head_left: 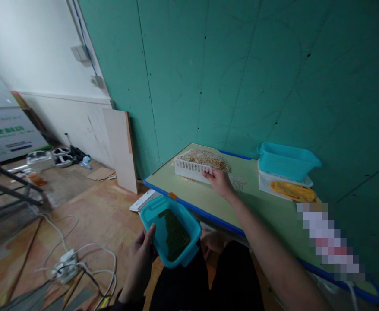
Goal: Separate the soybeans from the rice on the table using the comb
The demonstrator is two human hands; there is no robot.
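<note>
My left hand grips the near-left rim of a turquoise plastic tub, thumb over the edge. Small dark green grains, perhaps beans, lie inside it. The tub is held above my lap, below the table's front edge. Over the table, my right hand pinches the right end of a white slotted plastic basket. That basket stands against a heap of mixed pale grains and yellow beans. Some pale grains are scattered to the right of my right hand.
On the right of the table a turquoise basin sits on a white container, beside an orange-yellow cloth-like item. A green wall rises behind. A power strip with cables lies on the floor at left; a board leans nearby.
</note>
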